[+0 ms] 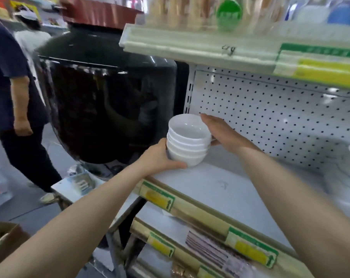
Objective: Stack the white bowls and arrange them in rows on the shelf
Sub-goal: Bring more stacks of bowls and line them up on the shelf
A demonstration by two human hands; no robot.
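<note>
White metal shelf point(230, 177) with pegboard back is carrying, at its left edge, a nested stack of white glazed bowls point(187, 140), left hand point(160, 157) curling round the base, right hand point(222, 131) pressing flat-fingered against the far side, apparently steadying placement.

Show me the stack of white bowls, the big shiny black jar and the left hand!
stack of round white bowls point(187, 146): head view, side of the middle bowls.
big shiny black jar point(102, 101): head view, its glossy front.
left hand point(157, 157): head view, back of the hand gripping the stack's bottom.
</note>
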